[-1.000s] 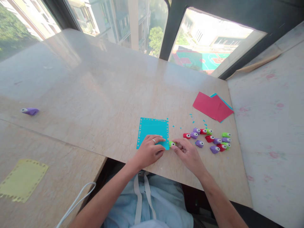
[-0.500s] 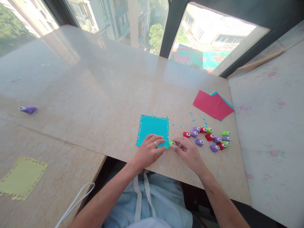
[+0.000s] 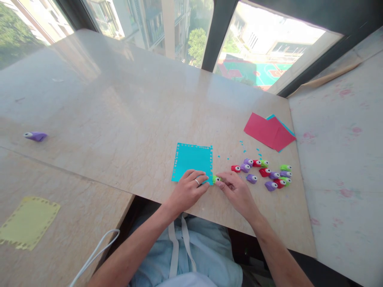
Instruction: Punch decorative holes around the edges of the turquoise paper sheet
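Note:
A square sheet of blue paper point(image 3: 193, 159), with small punched holes along its left, top and right edges, lies on the table. My left hand point(image 3: 191, 186), a ring on one finger, rests over its lower right part with the fingers close together, gripping the sheet near the bottom edge. At the sheet's lower right corner sits a small green craft punch point(image 3: 216, 180). My right hand point(image 3: 235, 189) is closed on this punch from the right, thumb in front and fingers behind. The inner side of the fingers is hidden.
Several red, purple and green punches point(image 3: 265, 172) stand to the right. Blue paper bits point(image 3: 243, 145) are scattered behind them, near red sheets point(image 3: 269, 131). A purple punch point(image 3: 36, 136) lies far left, above a hole-edged yellow sheet point(image 3: 30, 223) and a white cable point(image 3: 95, 255).
Both hands, the blue paper and the green punch keep nearly the same places. The whole view has shifted very slightly.

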{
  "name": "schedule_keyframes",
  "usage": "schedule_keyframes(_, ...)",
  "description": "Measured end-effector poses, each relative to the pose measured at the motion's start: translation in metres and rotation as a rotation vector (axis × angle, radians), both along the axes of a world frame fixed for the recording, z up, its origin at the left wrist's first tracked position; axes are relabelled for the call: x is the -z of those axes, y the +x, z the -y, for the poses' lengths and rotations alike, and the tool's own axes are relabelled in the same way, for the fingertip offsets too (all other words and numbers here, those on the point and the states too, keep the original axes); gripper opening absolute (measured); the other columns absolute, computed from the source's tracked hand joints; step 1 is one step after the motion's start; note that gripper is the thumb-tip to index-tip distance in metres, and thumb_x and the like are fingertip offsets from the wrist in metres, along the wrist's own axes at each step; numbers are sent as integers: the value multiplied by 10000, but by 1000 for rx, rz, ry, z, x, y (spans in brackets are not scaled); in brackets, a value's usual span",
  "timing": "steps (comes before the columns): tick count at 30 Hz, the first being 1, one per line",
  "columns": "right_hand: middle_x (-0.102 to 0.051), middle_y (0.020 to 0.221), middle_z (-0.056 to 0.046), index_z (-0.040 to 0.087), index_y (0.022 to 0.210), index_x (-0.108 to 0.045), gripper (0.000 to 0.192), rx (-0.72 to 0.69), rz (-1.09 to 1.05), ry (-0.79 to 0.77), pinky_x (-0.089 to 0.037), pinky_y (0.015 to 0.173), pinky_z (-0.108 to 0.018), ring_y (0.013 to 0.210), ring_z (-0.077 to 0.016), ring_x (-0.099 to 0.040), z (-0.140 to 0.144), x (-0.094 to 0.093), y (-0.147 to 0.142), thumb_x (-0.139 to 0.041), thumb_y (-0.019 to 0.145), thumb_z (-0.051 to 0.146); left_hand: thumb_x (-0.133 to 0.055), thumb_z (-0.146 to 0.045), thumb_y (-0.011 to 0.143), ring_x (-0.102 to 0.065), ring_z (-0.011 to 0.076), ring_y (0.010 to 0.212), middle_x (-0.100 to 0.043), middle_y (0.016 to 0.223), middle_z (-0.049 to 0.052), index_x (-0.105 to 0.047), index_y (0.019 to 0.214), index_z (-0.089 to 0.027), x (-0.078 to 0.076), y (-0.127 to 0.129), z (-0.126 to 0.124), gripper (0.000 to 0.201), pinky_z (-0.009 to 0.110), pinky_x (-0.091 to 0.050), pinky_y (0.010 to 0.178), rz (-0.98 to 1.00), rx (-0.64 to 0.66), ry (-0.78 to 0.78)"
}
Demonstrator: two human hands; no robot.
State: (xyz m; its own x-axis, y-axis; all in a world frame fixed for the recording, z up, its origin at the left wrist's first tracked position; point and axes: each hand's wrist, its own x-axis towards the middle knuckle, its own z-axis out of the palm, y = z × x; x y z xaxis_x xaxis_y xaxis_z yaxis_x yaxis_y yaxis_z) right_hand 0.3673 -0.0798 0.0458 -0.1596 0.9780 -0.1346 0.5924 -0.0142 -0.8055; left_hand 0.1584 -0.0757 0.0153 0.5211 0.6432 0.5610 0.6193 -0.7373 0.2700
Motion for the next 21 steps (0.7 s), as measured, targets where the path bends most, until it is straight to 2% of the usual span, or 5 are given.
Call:
schedule_keyframes(4,-636,1072,-74,210,1105,-708,246,-23,51,68,-503,749,-275,950,-172,-615,0,1,-2,-557,950,329,-565,-206,927,-608,159,1084,-704,1064,11,-650,923,-188,0,0,0,87,329,-459,907,-4,5,0)
schedule_keyframes(8,-629,1085,-76,203,1125,-700,240,-49,122,204,-502,852,-288,992,-169,-622,1,1,-6,-529,970,269,-575,-199,920,-609,165,1083,-703,1055,9,-648,918,-184,1,0,0,75,328,-461,901,7,1,-7)
schedule_keyframes(12,-620,1091,-87,184,1145,-692,255,-93,177,289,-507,832,-278,961,-158,-633,4,3,-8,-507,983,249,-583,-202,913,-603,170,1085,-700,1066,12,-651,905,-187,1,1,0,70,328,-461,896,7,-19,-13)
schedule_keyframes(16,-617,1103,-93,183,1151,-687,257,-117,170,300,-506,849,-281,968,-158,-635,7,5,-7,-499,986,243,-584,-204,911,-596,171,1083,-698,1073,17,-657,897,-195,1,1,0,75,330,-458,894,11,-36,-16)
schedule_keyframes(21,-629,1085,-81,205,1147,-703,259,-76,129,237,-496,875,-296,986,-169,-626,7,7,-7,-532,971,286,-584,-205,909,-590,168,1090,-694,1075,18,-661,905,-200,2,1,0,77,330,-452,902,19,-23,-37)
